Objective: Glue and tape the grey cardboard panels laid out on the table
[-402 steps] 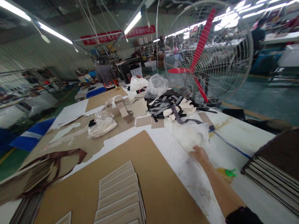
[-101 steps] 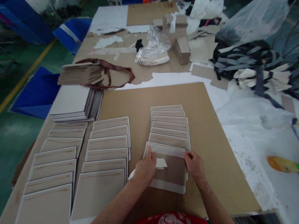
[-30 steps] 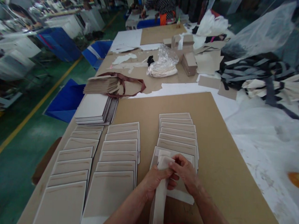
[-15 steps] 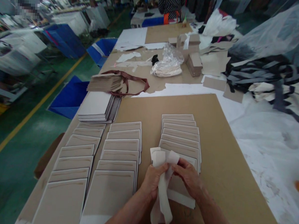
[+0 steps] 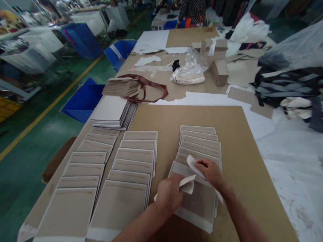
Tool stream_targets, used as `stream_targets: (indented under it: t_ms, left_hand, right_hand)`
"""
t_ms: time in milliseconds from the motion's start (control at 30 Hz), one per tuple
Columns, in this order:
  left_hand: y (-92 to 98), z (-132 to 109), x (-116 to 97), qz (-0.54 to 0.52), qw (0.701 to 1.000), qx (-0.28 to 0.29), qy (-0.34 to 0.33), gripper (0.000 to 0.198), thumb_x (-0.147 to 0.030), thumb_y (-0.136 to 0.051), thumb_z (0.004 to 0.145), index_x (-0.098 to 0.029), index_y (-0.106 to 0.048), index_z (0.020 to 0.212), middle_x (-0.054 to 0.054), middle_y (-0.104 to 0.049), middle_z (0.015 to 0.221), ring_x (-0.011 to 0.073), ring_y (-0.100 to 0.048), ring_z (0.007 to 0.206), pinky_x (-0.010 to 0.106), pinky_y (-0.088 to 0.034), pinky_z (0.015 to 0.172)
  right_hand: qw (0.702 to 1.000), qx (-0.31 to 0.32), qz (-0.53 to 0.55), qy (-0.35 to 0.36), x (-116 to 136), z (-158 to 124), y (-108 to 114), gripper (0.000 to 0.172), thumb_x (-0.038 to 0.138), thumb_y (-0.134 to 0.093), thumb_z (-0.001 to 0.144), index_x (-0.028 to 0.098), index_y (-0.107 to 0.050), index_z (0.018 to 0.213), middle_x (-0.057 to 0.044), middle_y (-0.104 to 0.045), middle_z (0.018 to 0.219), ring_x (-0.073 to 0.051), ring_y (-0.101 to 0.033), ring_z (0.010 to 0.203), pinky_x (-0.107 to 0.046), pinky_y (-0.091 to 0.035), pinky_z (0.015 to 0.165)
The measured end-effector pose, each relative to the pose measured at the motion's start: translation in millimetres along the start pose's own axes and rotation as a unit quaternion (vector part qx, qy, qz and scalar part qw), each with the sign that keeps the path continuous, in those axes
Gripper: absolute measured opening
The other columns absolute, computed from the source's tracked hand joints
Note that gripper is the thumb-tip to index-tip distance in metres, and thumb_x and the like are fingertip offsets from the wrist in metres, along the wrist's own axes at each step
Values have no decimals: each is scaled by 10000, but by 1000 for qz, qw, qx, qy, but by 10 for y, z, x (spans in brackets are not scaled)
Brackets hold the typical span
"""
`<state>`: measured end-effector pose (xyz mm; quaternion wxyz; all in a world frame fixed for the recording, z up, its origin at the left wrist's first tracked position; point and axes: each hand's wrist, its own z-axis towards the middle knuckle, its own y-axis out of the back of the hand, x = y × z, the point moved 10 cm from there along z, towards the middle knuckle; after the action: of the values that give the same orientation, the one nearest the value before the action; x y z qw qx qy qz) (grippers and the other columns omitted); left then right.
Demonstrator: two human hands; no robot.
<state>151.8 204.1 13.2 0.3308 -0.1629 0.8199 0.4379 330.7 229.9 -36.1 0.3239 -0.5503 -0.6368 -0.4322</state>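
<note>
My left hand (image 5: 170,194) is closed around a bundle of white strips (image 5: 187,184), whose curled ends stick out past the fingers. A single white strip (image 5: 193,163) is pinched in my right hand (image 5: 210,172), its far end trailing down to the right under the wrist. Both hands hover over the right column's front panel (image 5: 198,203), a grey-beige board with white edges. Behind it, more overlapping panels (image 5: 200,138) fan away. Two further columns of panels, a middle one (image 5: 125,197) and a left one (image 5: 68,206), bear thin brownish lines near their top edges.
A stack of boards (image 5: 109,110) stands behind the left column, with brown cardboard pieces (image 5: 121,87) and a maroon strap (image 5: 162,91) on it. Farther back lie a clear plastic bag (image 5: 191,71) and dark strips (image 5: 295,83). Blue bins (image 5: 84,99) flank the table's left side.
My hands have moved apart. One white strip has come away from the bundle into my right hand, while the rest stays in my left, now lower and turned. The view has shifted slightly.
</note>
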Motion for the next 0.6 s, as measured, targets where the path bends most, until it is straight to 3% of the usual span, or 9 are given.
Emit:
stream_targets:
  t_ms: [167, 367, 500, 600]
  left_hand:
    - [-1, 262, -144, 178, 983, -9, -45, 442, -103, -452, 818, -224, -529, 1237, 72, -520, 1320, 205, -618, 984, 317, -485, 886]
    - [-168, 325, -77, 230, 970, 34, -69, 248, -115, -480, 815, -191, -557, 1038, 72, -584, 1090, 216, -612, 933, 334, -507, 837]
    - [-242, 269, -21, 240, 967, 49, -70, 159, -141, -469, 848, -188, -561, 969, 66, -594, 994, 217, -614, 898, 341, -506, 817]
    - [-258, 287, -31, 239, 967, 45, -74, 178, -143, -427, 883, -194, -546, 1005, 76, -567, 1094, 211, -611, 913, 349, -508, 829]
  right_hand:
    - [990, 35, -117, 67, 210, 318, -325, 224, 388, -594, 757, 186, -691, 746, 11, -642, 683, -157, -550, 677, -266, -388, 638]
    - [996, 73, -38, 35, 176, 368, -386, 281, 444, -577, 776, 177, -659, 804, 27, -610, 683, -135, -509, 626, -251, -366, 591]
    - [980, 50, -181, 63, 165, 419, -352, 188, 360, -586, 754, 186, -655, 738, 8, -635, 678, -152, -540, 656, -271, -379, 646]
    - [967, 34, -241, 74, 131, 464, -363, 160, 336, -562, 774, 200, -646, 762, -8, -657, 706, -164, -566, 679, -278, -385, 664]
